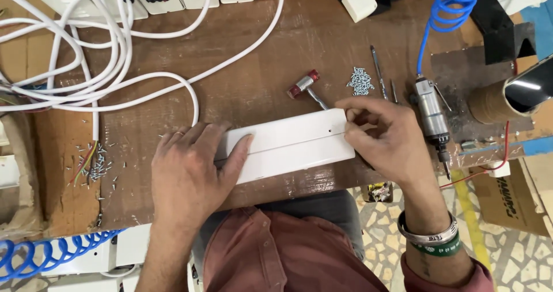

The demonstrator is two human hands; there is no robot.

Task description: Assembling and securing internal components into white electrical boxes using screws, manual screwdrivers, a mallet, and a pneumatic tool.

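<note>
The left hand (190, 174) lies flat over the left end of a long white casing (288, 145), pressing it down on the brown surface (259, 78) so it stays put. The right hand (383, 136) curls its fingertips against the casing's right end, near a small hole, steadying that side. Just behind lie a red-headed hammer (304, 85), a screw pile (360, 80) and an air screwdriver (432, 116) on a blue coiled hose (446, 4), all within reach. White cables (115, 55) loop at the far left.
</note>
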